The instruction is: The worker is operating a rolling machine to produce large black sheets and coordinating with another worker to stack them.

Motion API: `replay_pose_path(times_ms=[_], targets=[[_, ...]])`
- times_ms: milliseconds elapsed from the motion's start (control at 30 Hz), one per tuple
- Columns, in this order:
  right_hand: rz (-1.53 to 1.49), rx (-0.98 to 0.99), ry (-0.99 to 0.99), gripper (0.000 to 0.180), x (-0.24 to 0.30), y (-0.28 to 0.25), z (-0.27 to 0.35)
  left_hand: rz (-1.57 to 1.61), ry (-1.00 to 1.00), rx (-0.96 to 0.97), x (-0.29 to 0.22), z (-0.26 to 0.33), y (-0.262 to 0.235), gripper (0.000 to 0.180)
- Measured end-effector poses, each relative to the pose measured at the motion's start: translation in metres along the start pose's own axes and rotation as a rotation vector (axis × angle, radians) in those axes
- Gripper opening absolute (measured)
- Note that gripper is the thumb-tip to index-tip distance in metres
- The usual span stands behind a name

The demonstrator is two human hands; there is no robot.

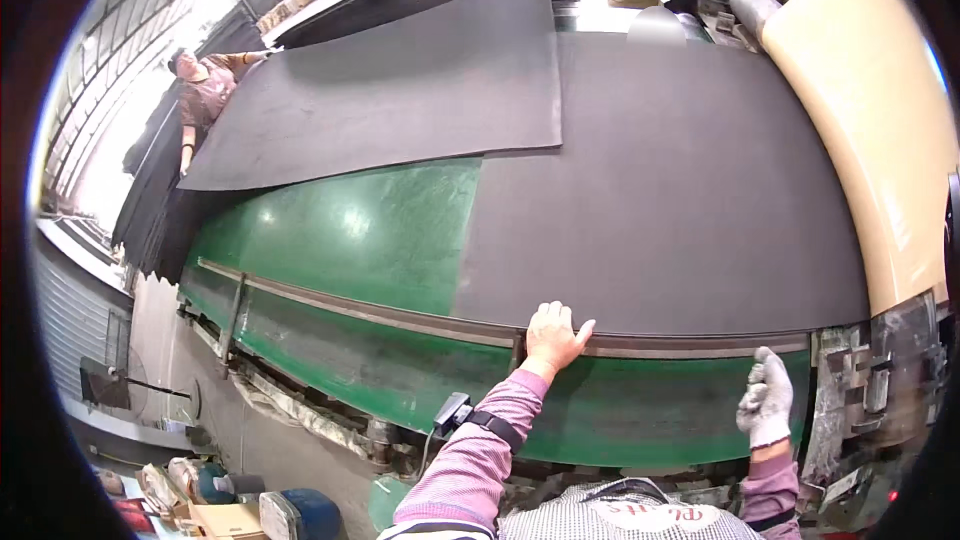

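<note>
A wide dark grey sheet (670,190) lies flat on the green belt (360,230) in front of me. My bare left hand (557,340) rests on the sheet's near edge, by the metal rail (420,322), fingers laid forward and thumb apart. Beside the rail's right end, my right hand (765,400), in a whitish glove, hangs over the belt's near strip; its fingers are loosely bent with nothing seen in them. A second dark sheet (400,90) overlaps the first at the far left, with a co-worker (205,95) holding its left end.
A large tan sheet (860,100) curves down at the right, above machine parts (880,380). Dark sheets (160,200) hang behind the belt's left end. A blue drum (305,515) and a cardboard box (225,520) stand at the lower left.
</note>
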State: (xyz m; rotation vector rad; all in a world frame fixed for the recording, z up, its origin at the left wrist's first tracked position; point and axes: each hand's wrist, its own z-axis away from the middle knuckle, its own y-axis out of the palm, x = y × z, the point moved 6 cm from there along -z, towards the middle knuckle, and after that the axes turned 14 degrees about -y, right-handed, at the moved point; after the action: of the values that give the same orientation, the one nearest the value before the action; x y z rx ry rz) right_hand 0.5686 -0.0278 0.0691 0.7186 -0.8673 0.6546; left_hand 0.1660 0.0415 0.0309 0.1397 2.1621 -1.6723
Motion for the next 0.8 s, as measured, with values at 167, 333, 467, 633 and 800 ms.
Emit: replay_pose_path(times_ms=[167, 333, 467, 633, 800], targets=[[0.358, 0.358, -0.127, 0.022, -0.020, 0.112, -0.003, 0.297, 0.094, 0.236, -0.045, -0.002, 0.002, 0.039], [0.977, 0.559, -0.788, 0.030, -0.016, 0.164, -0.034, 0.219, 0.045, -0.200, 0.071, -0.084, -0.067, 0.032], [1.242, 0.596, -0.974, 0.034, -0.026, 0.189, -0.053, -0.014, -0.197, -0.132, 0.189, -0.163, -0.075, 0.045], [1.545, 0.619, -1.016, 0.036, -0.033, 0.184, -0.066, -0.269, -0.563, 0.276, 0.240, -0.149, -0.057, 0.076], [1.385, 0.675, -1.011, 0.042, -0.034, 0.176, -0.047, -0.144, -0.268, 0.417, 0.180, -0.130, -0.043, 0.077]])
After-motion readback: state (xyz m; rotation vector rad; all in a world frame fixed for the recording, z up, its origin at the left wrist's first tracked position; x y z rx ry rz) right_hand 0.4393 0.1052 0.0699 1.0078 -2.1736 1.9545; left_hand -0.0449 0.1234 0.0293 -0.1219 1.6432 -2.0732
